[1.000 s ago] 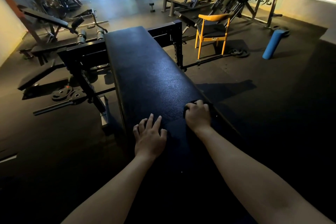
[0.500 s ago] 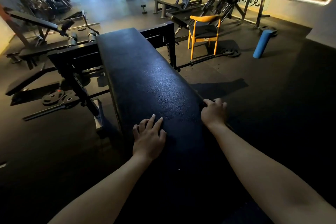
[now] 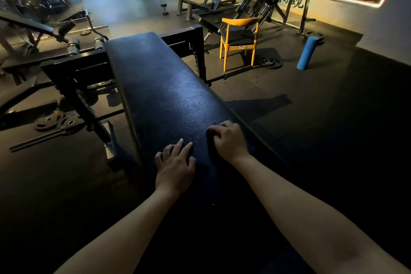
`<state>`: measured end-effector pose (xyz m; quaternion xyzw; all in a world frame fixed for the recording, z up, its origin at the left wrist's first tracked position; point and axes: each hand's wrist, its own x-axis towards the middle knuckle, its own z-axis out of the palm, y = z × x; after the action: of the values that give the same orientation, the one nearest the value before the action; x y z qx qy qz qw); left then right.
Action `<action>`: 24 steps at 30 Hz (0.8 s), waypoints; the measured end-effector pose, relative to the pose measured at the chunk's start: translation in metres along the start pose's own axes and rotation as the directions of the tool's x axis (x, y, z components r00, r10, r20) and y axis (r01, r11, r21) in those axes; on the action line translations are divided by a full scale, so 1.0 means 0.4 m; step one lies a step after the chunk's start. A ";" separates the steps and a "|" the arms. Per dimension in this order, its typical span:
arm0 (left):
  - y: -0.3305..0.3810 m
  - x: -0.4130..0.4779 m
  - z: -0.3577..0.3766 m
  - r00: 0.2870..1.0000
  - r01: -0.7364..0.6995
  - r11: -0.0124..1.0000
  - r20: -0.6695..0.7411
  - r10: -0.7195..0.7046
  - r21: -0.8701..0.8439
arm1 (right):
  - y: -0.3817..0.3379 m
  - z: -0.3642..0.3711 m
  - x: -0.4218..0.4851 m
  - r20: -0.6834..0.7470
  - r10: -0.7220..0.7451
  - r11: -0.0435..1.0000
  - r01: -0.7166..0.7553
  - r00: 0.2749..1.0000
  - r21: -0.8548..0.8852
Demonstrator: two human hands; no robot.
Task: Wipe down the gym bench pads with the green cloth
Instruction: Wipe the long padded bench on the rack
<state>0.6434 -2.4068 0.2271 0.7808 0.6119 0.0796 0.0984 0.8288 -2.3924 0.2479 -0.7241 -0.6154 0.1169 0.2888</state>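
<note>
A long black bench pad [image 3: 164,95] runs away from me down the middle of the head view. My left hand [image 3: 174,165] lies flat on its near part, fingers spread and straight. My right hand [image 3: 229,140] is on the pad just to the right, a little farther out. Its fingers curl over a dark bunched cloth [image 3: 210,139], which looks almost black in the dim light. Most of the cloth is hidden under the hand.
A black steel rack frame [image 3: 73,78] flanks the bench at the left and far end. Weight plates [image 3: 53,121] lie on the floor at left. A yellow chair [image 3: 239,38] and a blue foam roller [image 3: 308,53] stand at right. Dark rubber floor surrounds the bench.
My right hand slid out to the pad's right edge with the cloth, then came back left toward the middle. My left hand stayed flat in place.
</note>
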 end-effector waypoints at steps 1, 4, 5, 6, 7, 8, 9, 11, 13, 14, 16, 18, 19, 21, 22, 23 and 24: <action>0.000 -0.001 0.000 1.000 -0.001 1.000 -0.005 0.001 -0.003 | 0.025 -0.021 0.010 -0.075 0.066 0.997 -0.068 0.995 -0.023; 0.002 -0.002 0.001 1.000 0.003 1.000 -0.008 -0.003 -0.012 | 0.110 -0.079 0.026 -0.140 0.290 0.946 -0.306 0.947 -0.105; 0.001 -0.003 0.001 1.000 0.005 1.000 -0.009 -0.005 -0.011 | 0.129 -0.086 0.022 -0.110 0.359 0.923 -0.370 0.927 -0.107; 0.002 -0.003 0.001 1.000 0.006 1.000 -0.011 -0.006 -0.010 | 0.140 -0.086 0.017 -0.080 0.404 0.906 -0.411 0.911 -0.100; 0.003 -0.002 0.000 1.000 0.006 1.000 -0.013 -0.006 -0.012 | 0.141 -0.078 0.012 -0.066 0.422 0.900 -0.427 0.904 -0.091; 0.004 -0.002 0.000 1.000 0.005 1.000 -0.015 -0.005 -0.017 | 0.132 -0.065 0.009 -0.071 0.414 0.904 -0.419 0.907 -0.087; 0.004 -0.002 0.001 1.000 0.004 1.000 -0.015 -0.004 -0.026 | 0.115 -0.047 0.008 -0.080 0.396 0.912 -0.402 0.915 -0.086; 0.003 -0.001 0.001 1.000 0.006 0.999 -0.016 -0.006 -0.044 | 0.066 -0.010 0.007 -0.080 0.342 0.934 -0.348 0.936 -0.082; 0.000 0.000 0.004 1.000 0.009 0.999 -0.018 -0.010 -0.044 | 0.014 0.029 -0.002 -0.059 0.267 0.960 -0.271 0.962 -0.073; -0.001 0.001 0.005 1.000 0.010 0.999 -0.020 -0.011 -0.044 | -0.011 0.048 -0.007 -0.043 0.230 0.971 -0.232 0.972 -0.060; -0.001 0.002 0.007 1.000 0.013 0.999 -0.027 -0.015 -0.050 | -0.054 0.080 -0.022 -0.020 0.157 0.987 -0.158 0.987 -0.025; -0.005 0.004 0.008 0.999 0.009 0.998 -0.038 -0.012 -0.066 | -0.087 0.100 -0.030 0.021 0.074 0.997 -0.074 0.997 0.009; -0.007 0.005 0.009 0.999 0.005 0.997 -0.042 -0.009 -0.073 | -0.100 0.103 -0.031 0.055 0.026 0.999 -0.027 0.998 0.019; -0.011 0.004 0.005 0.999 -0.001 0.994 -0.050 -0.004 -0.114 | -0.110 0.091 -0.031 0.121 -0.049 0.998 0.044 0.992 0.042; -0.013 0.002 0.002 0.998 -0.007 0.989 -0.064 -0.003 -0.148 | -0.105 0.080 -0.024 0.114 -0.065 0.997 0.059 0.991 0.056; -0.014 0.000 0.000 0.996 -0.015 0.982 -0.085 -0.002 -0.190 | -0.093 0.069 -0.013 0.069 -0.061 0.997 0.057 0.996 0.059; -0.017 -0.005 -0.003 0.994 -0.023 0.970 -0.111 -0.004 -0.241 | -0.079 0.058 -0.002 -0.004 -0.030 0.999 0.030 1.000 0.039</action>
<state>0.6362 -2.4070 0.2265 0.7603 0.5983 0.1973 0.1583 0.7906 -2.3842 0.2467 -0.7091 -0.6233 0.1231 0.3058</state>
